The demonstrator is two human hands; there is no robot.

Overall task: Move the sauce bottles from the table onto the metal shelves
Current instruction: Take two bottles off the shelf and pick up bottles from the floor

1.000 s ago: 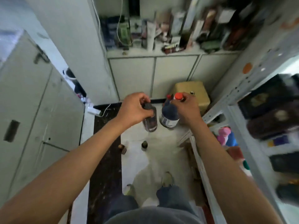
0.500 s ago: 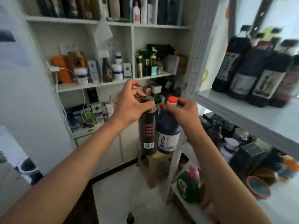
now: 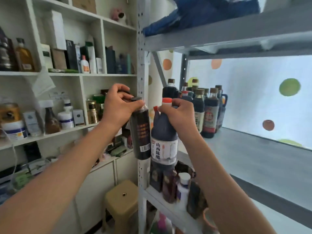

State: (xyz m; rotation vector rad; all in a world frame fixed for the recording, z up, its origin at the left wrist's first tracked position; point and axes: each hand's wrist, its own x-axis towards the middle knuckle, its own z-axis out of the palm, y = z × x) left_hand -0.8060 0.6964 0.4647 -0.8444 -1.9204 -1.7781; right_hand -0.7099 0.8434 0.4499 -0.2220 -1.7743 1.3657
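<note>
The grey metal shelving (image 3: 253, 159) now fills the right of the view, where a second ago the person was looking down at the floor with both bottles held low over it; half a second ago the bottles were already raised and the shelving was coming in from the right. So the carry looks all but done, and I would judge that what remains is to swing both bottles right of the perforated upright post (image 3: 142, 68) and set them down. The middle shelf board of the shelving is mostly bare toward its front, with a cluster of dark sauce bottles (image 3: 200, 105) standing upright at its back left corner, just behind the post; there looks to be plenty of room beside them. The board above carries a blue bundle (image 3: 202, 12), too blurred to name, and the board below holds a crowd of smaller bottles and jars (image 3: 179, 188). Left of the post stands a white cabinet (image 3: 76, 75) with open compartments packed with boxes, jars and bottles, and a tan stool (image 3: 123, 200) sits at the post's foot. The right hand (image 3: 180, 114) is closed around the neck of the orange-capped vinegar bottle (image 3: 164, 142), which hangs upright just right of the post. The left hand (image 3: 118, 107) pinches the top of the slim black bottle (image 3: 141, 135), which hangs in front of the post, touching or nearly touching the vinegar bottle. Neither bottle is on a board yet.
</note>
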